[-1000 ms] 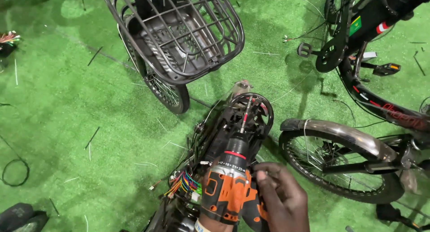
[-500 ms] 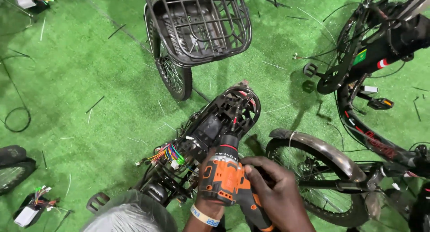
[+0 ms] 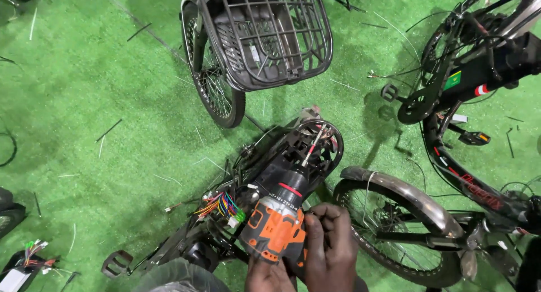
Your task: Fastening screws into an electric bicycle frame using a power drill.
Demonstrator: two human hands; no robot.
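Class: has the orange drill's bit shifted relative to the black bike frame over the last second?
No. The orange drill keeps its bit in the same round opening of the black bike frame; only the camera moved.

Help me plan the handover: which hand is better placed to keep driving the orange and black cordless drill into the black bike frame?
Probably the right hand: it wraps the orange and black cordless drill, whose bit points into the black bike frame. The left hand only shows beneath the drill's body, its grip unclear.

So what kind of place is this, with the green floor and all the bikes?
Most likely a bicycle assembly or repair workshop, probably for electric bikes. A hand holds an orange cordless drill against an opened bike frame with coloured wires showing. Another bicycle and a wire basket stand on green artificial turf.
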